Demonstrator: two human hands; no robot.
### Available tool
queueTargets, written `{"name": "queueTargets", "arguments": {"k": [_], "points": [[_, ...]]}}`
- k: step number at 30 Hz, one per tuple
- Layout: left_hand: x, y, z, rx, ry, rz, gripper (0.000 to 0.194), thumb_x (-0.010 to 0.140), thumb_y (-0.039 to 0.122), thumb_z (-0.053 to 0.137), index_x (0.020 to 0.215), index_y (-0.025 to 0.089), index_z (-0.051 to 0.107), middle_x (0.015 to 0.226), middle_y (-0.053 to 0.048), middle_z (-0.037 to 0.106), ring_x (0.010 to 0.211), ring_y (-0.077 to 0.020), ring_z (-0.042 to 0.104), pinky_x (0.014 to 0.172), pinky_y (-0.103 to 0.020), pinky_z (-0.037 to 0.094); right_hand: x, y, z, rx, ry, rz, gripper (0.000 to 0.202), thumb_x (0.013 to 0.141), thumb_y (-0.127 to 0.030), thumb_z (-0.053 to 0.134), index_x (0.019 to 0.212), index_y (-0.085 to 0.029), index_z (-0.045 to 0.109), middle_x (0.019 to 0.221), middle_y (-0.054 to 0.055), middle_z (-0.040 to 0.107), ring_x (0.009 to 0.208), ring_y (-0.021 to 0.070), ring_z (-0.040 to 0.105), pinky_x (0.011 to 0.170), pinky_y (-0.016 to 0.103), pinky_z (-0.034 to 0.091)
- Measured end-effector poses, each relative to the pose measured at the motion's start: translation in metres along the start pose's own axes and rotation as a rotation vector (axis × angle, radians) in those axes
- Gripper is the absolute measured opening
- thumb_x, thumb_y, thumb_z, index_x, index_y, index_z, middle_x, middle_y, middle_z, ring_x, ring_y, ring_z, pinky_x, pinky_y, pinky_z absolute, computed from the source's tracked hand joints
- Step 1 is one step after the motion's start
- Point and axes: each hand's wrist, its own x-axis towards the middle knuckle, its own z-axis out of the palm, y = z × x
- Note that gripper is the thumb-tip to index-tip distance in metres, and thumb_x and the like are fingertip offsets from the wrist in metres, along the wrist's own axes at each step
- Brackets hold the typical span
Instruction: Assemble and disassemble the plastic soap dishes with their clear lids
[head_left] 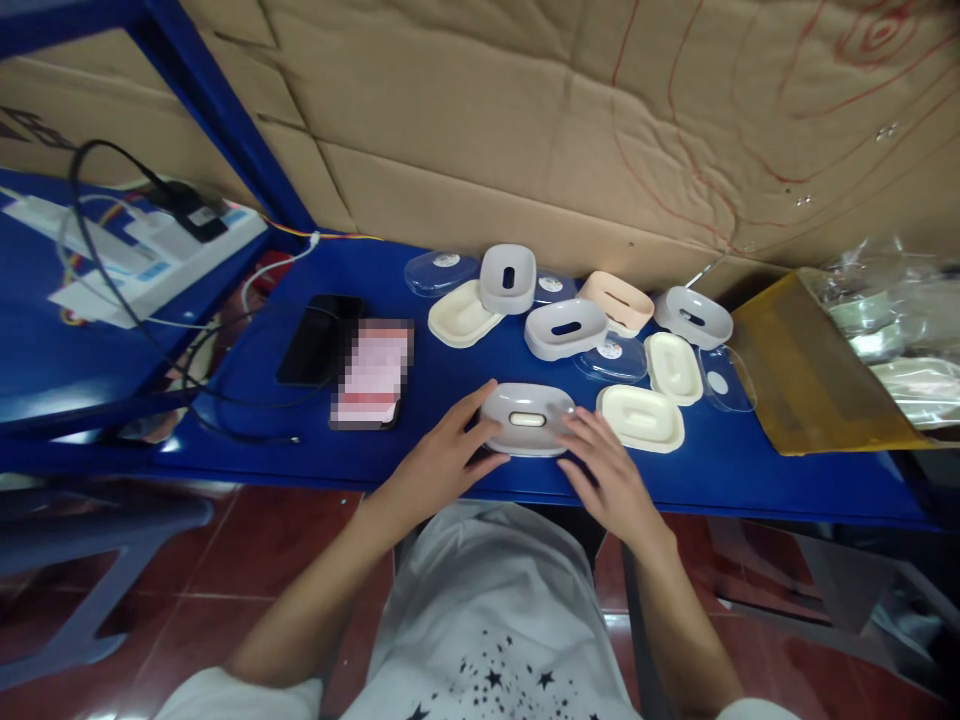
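a grey dish (551, 425) sits at the near edge of the blue bench (450, 475), straight in front of the person, and i'll take it as the middle of the clock, with twelve toward the cardboard (480, 150) behind. the left hand (461, 440) has its end at nine, fingers along the far side and thumb by the near rim; the right hand (604, 460) has the end at three, fingertips laid on it. so both hands are grasping that one dish, lightly by the look of it, and something cream shows through its slot.

around it, a second grey dish (508, 302) stands at twelve, overlapping a cream tray (457, 320) at eleven. another grey dish (551, 340) is at one, with a peach dish (611, 288) just beyond it, and one more grey dish (686, 300) lies at two. a cream tray with rounded ends (640, 430) is at three, close to the right hand, and a clear lid (619, 368) lies at two. toward ten there's a lit phone (373, 370) beside a dark device (319, 340), and farther out that way a white power strip (225, 235).
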Motion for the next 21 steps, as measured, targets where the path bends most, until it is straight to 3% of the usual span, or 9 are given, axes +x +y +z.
{"name": "queueTargets", "arguments": {"k": [3, 5, 8, 10, 13, 17, 21], "points": [[0.001, 0.000, -0.001, -0.012, -0.001, -0.009, 0.020, 0.103, 0.032, 0.070, 0.120, 0.022, 0.065, 0.174, -0.015, 0.037, 0.156, -0.0326, 0.048, 0.124, -0.053, 0.050, -0.022, 0.024, -0.026, -0.165, 0.126, 0.129, 0.047, 0.106, -0.026, 0.063, 0.152, -0.032, 0.058, 0.154, 0.009, 0.066, 0.153, 0.0330, 0.053, 0.128, 0.066, 0.039], [0.001, 0.000, 0.000, -0.013, -0.008, -0.001, 0.019, 0.104, 0.032, 0.068, 0.120, 0.022, 0.065, 0.174, -0.015, 0.037, 0.157, -0.0319, 0.047, 0.125, -0.052, 0.049, -0.041, 0.041, -0.041, -0.275, 0.134, 0.201, 0.044, 0.106, -0.031, 0.065, 0.150, -0.031, 0.061, 0.153, 0.010, 0.066, 0.151, 0.0357, 0.054, 0.125, 0.067, 0.040], [0.001, 0.000, 0.000, 0.007, -0.017, 0.022, 0.021, 0.106, 0.034, 0.067, 0.122, 0.021, 0.064, 0.173, -0.015, 0.038, 0.158, -0.0317, 0.046, 0.126, -0.051, 0.047, -0.060, 0.051, -0.050, -0.352, 0.123, 0.219, 0.032, 0.108, -0.032, 0.063, 0.139, -0.032, 0.069, 0.149, 0.009, 0.070, 0.135, 0.0338, 0.068, 0.114, 0.059, 0.048], [0.001, 0.001, 0.000, 0.007, -0.032, 0.040, 0.026, 0.106, 0.034, 0.066, 0.129, 0.022, 0.062, 0.173, -0.015, 0.038, 0.158, -0.0311, 0.045, 0.127, -0.051, 0.047, -0.061, 0.043, -0.046, -0.351, 0.209, 0.222, 0.027, 0.108, -0.027, 0.063, 0.133, -0.032, 0.072, 0.140, 0.007, 0.076, 0.123, 0.0307, 0.074, 0.106, 0.053, 0.050], [0.001, 0.002, -0.001, -0.035, -0.074, 0.022, 0.050, 0.106, 0.035, 0.067, 0.152, 0.028, 0.049, 0.172, -0.013, 0.041, 0.157, -0.0290, 0.046, 0.127, -0.051, 0.046, -0.046, 0.018, -0.033, -0.271, 0.332, 0.216, 0.026, 0.106, -0.023, 0.065, 0.128, -0.033, 0.074, 0.127, 0.006, 0.080, 0.116, 0.0296, 0.076, 0.104, 0.051, 0.050], [0.000, 0.002, -0.001, -0.069, -0.090, -0.040, 0.079, 0.103, 0.039, 0.071, 0.169, 0.034, 0.027, 0.170, -0.012, 0.045, 0.157, -0.0298, 0.047, 0.127, -0.053, 0.046, -0.015, -0.011, -0.013, -0.141, 0.264, 0.090, 0.028, 0.104, -0.021, 0.068, 0.128, -0.035, 0.073, 0.120, 0.002, 0.082, 0.111, 0.0269, 0.077, 0.107, 0.050, 0.048], [0.000, 0.003, -0.002, -0.047, -0.094, -0.028, 0.079, 0.102, 0.038, 0.073, 0.168, 0.032, 0.029, 0.168, -0.013, 0.046, 0.155, -0.0298, 0.048, 0.127, -0.051, 0.046, -0.003, -0.010, -0.006, -0.149, 0.245, 0.050, 0.028, 0.105, -0.021, 0.067, 0.129, -0.033, 0.071, 0.116, 0.002, 0.081, 0.108, 0.0248, 0.076, 0.108, 0.050, 0.048]]}}
